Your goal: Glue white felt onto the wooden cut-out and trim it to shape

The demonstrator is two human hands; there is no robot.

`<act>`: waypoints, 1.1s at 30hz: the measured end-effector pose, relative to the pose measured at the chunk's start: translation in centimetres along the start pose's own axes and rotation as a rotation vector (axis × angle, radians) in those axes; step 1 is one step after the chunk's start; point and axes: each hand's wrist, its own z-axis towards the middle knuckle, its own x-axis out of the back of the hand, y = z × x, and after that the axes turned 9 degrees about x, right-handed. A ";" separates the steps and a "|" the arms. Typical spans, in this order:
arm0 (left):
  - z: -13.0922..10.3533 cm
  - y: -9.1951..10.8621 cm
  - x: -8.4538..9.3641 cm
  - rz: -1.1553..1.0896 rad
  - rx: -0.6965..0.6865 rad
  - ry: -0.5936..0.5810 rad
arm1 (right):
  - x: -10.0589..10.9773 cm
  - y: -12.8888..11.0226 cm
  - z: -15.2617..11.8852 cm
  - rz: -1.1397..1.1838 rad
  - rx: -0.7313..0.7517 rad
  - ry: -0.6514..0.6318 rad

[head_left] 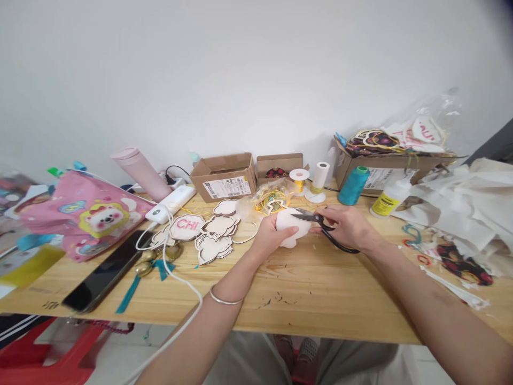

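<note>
"In the head view, where does the white piece [288, 218] sit?"

"Over the table [320, 299]. Make it the clock's centre: the left hand [269, 235] holds it from nine o'clock, thumb on its face, the other fingers mostly hidden behind."

"And the other side?"

"The right hand [348, 227] is at three, fingers curled around the handles of the scissors [308, 216]. The blades reach in over the upper part of the piece; how far they're parted, I can't tell."

"How would you handle that?"

"Assuming it's being trimmed, I'd turn the piece with the left fingers and let the blades stay comfortable, taking short bites along the edge. That thumb looks close below the blade, so I'd slide it towards eight."

"Anything to watch around it?"

"The tangled yellow cord [272, 202] at eleven. I'd aim the tips away from it, and from the cloud-shaped pieces [218, 226] at nine."
</note>
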 end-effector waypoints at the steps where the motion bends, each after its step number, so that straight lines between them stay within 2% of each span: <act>1: 0.0 0.0 0.0 -0.002 0.000 -0.006 | 0.0 0.1 0.0 0.004 0.006 0.005; 9: 0.1 -0.2 0.2 0.007 -0.001 -0.046 | 0.2 0.2 0.0 0.012 0.068 0.011; 22: -0.1 -0.2 0.2 0.014 -0.014 -0.061 | 0.7 -0.3 0.0 -0.024 0.060 -0.034; 33: -0.2 0.1 0.3 0.053 0.012 -0.049 | 0.9 -0.4 0.0 -0.146 0.047 -0.063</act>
